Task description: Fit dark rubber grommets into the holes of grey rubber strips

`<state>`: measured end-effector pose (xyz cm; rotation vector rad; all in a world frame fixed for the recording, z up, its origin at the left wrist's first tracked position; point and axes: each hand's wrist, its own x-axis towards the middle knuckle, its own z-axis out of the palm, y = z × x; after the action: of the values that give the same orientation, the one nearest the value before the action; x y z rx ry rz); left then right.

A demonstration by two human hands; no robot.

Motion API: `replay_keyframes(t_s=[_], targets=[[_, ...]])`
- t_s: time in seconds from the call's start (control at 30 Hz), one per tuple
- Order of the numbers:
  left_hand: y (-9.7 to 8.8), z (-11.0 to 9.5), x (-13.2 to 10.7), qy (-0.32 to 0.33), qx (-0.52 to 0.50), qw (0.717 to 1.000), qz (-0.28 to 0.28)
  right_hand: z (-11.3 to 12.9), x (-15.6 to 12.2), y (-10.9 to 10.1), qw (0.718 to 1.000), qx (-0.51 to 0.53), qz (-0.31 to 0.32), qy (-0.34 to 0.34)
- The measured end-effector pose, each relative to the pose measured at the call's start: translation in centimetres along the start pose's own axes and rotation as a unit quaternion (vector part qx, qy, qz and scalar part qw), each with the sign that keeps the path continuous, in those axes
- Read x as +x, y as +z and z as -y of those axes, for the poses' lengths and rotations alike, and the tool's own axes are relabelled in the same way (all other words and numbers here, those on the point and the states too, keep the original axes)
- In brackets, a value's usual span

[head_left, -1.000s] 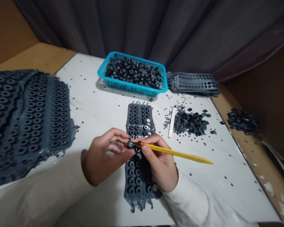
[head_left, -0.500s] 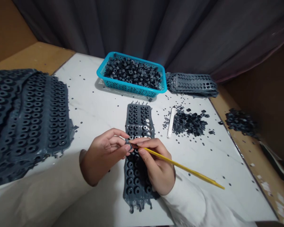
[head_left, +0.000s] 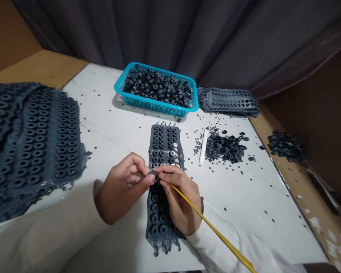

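My left hand (head_left: 122,191) pinches a small dark grey rubber piece (head_left: 152,173) between thumb and fingertips. Close against it, my right hand (head_left: 183,201) grips a thin yellow stick (head_left: 216,230), whose long end slants down to the lower right. The working end lies by the piece, mostly covered by fingers. Beneath both hands is a narrow dark grey rubber sheet (head_left: 156,240) with rows of ring-shaped bumps. Round holes show along its right side, and my hands cover its middle.
A blue basket (head_left: 156,105) full of small dark pieces stands at the back. Stacked perforated sheets (head_left: 230,100) lie to its right. A white stick (head_left: 204,148) borders a heap of dark bits (head_left: 229,148). Large ringed sheets (head_left: 39,151) are piled at left; another dark heap (head_left: 285,146) sits far right.
My right hand has shifted slightly left, closer to my left fingertips. The yellow stick now slants more steeply downward. The left hand still pinches the small piece.
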<state>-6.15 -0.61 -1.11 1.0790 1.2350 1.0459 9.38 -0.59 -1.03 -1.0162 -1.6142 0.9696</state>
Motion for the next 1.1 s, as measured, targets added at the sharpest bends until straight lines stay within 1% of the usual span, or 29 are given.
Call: replay_keyframes(t_s=[0.07, 0.13, 0.23, 0.37, 0.47, 0.57, 0.67, 0.9, 1.0, 1.1], targets=[[0.1, 0.0, -0.2, 0.006, 0.01, 1.0, 0.007, -0.3, 0.1, -0.1, 1.0, -0.009, -0.007, 0.006], [0.2, -0.1, -0.3, 0.009, 0.011, 1.0, 0.017, -0.5, 0.2, -0.3, 0.999, -0.001, -0.019, 0.027], [0.2, -0.2, -0.4, 0.002, -0.003, 1.0, 0.002, -0.6, 0.4, -0.4, 0.993, 0.073, -0.029, 0.088], [0.2, -0.3, -0.3, 0.0, 0.009, 1.0, -0.008, -0.2, 0.6, -0.3, 0.959, 0.221, -0.013, 0.179], [0.1, -0.5, -0.3, 0.016, 0.037, 0.999, -0.009, -0.1, 0.6, -0.4, 0.941, 0.268, -0.007, 0.208], [0.0, -0.5, -0.3, 0.038, 0.077, 0.996, -0.006, -0.2, 0.5, -0.7, 0.938, 0.274, -0.009, 0.213], [-0.1, -0.4, -0.5, 0.052, 0.094, 0.994, 0.002, -0.1, 0.5, -0.9, 0.942, 0.262, -0.001, 0.211], [-0.2, -0.2, -0.6, 0.079, 0.114, 0.99, -0.006, 0.1, 0.9, -1.3, 0.97, 0.162, 0.011, 0.179], [-0.2, -0.1, -0.7, 0.087, 0.119, 0.989, -0.006, 0.1, 1.0, -1.4, 0.972, 0.163, 0.014, 0.166], [-0.2, -0.1, -0.7, 0.093, 0.13, 0.987, -0.007, 0.1, 0.8, -1.3, 0.966, 0.193, -0.004, 0.171]])
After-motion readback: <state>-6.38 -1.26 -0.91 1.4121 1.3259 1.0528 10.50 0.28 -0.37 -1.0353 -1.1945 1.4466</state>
